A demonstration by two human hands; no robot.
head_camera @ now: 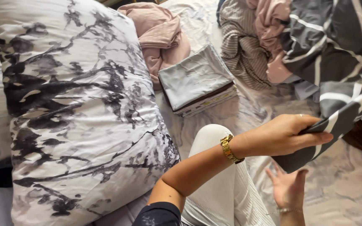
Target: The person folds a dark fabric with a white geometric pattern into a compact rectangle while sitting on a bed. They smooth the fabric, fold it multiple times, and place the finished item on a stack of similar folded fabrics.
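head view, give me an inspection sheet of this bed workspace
surface: bed with pale marbled sheet, rumpled
job's things: dark grey white-striped fabric cover, one edge gripped
clutter: large white pillow with black branch print; folded pale grey linen stack; crumpled pink cloth; brown striped cloth
hands: left hand pinches cover edge; right hand open beneath, apart
cables: nothing seen
surroundings: person's knee in white trousers

Grey striped cover (pixel 344 50) – soft matt cloth; wristwatch (pixel 230 148) – shiny gold metal.
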